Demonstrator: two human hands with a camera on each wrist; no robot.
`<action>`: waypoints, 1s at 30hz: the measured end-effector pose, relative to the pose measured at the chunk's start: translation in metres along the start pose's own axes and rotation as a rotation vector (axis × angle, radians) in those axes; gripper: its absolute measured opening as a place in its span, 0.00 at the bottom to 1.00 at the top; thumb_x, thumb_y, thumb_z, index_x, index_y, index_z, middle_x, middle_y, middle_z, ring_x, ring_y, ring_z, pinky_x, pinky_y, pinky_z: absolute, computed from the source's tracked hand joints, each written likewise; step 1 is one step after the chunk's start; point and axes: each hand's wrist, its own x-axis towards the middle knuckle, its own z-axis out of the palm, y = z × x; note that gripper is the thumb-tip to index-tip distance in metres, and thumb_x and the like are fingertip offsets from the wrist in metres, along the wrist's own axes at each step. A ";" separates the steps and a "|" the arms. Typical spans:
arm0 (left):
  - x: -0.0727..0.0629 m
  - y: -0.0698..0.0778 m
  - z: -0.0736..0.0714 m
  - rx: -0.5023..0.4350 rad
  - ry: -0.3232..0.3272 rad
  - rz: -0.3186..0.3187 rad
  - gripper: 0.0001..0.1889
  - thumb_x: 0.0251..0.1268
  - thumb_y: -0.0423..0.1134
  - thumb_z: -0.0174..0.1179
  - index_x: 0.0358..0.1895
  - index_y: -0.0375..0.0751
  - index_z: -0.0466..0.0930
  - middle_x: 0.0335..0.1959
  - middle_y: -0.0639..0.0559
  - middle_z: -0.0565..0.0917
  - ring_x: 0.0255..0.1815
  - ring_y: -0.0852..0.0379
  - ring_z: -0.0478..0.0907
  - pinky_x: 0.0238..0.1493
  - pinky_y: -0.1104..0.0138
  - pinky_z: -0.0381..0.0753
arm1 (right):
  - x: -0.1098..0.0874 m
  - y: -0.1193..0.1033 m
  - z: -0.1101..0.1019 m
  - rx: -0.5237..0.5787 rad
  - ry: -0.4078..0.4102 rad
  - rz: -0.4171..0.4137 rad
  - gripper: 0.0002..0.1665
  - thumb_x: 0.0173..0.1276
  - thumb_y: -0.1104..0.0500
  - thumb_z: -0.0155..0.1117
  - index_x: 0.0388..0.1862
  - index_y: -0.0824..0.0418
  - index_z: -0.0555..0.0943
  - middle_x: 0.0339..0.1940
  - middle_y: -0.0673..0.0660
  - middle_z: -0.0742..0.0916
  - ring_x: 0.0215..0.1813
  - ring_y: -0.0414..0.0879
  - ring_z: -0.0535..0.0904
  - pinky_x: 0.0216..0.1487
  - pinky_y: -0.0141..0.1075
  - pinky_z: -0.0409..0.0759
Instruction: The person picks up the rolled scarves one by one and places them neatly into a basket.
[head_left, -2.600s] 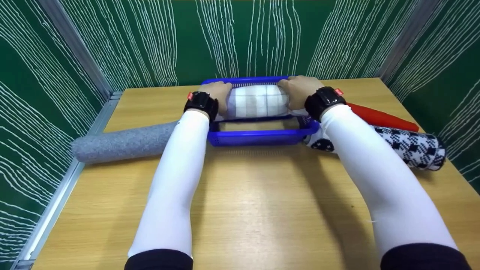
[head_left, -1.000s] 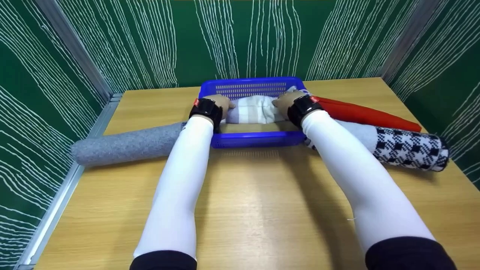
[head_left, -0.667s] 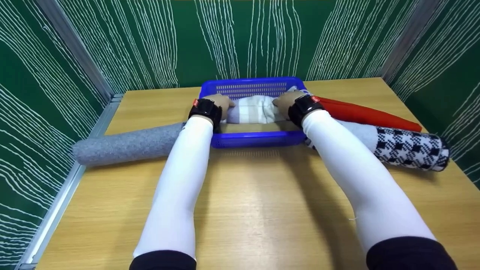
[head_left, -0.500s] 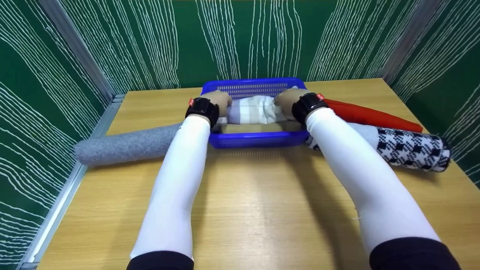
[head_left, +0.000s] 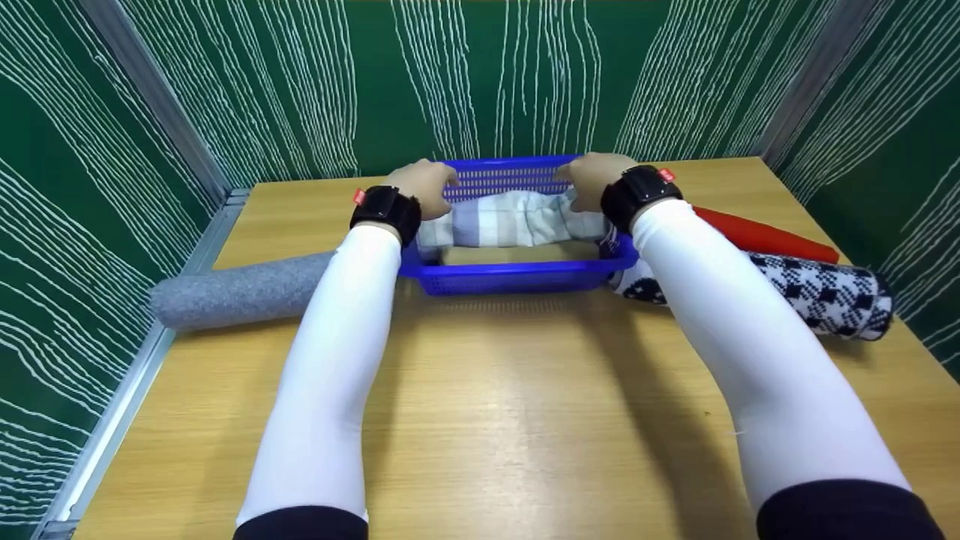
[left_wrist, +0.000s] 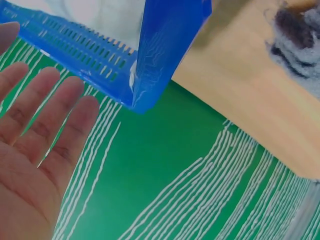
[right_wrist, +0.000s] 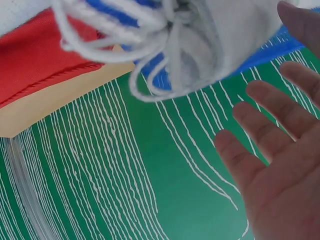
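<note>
A rolled plaid scarf [head_left: 510,219] in white, beige and pale purple lies lengthwise in a blue plastic basket [head_left: 517,268] with slotted sides. White fringe [right_wrist: 160,40] sticks out at the scarf's right end. Over the basket's left end is my left hand [head_left: 424,186], its fingers [left_wrist: 70,110] spread and holding nothing. My right hand [head_left: 598,180] hovers over the opposite end. In the right wrist view its fingers [right_wrist: 260,120] are extended and apart from the scarf.
A grey fuzzy fabric roll [head_left: 240,291] lies left of the basket. On the right are a red cloth [head_left: 765,236] and a black-and-white patterned roll [head_left: 832,296], partly behind my right sleeve. Green walls [head_left: 480,82] with white lines enclose the wooden table [head_left: 480,420].
The scarf went from between both hands, above the basket, down into it. Both hands then let go, rose and moved apart, while the scarf stayed in the basket.
</note>
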 end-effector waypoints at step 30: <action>-0.035 -0.022 0.004 -0.006 0.099 0.130 0.31 0.75 0.45 0.65 0.77 0.39 0.75 0.75 0.41 0.80 0.79 0.41 0.74 0.80 0.47 0.73 | -0.022 -0.015 0.009 -0.009 0.244 -0.147 0.43 0.75 0.55 0.72 0.84 0.62 0.69 0.79 0.72 0.77 0.78 0.72 0.73 0.79 0.66 0.72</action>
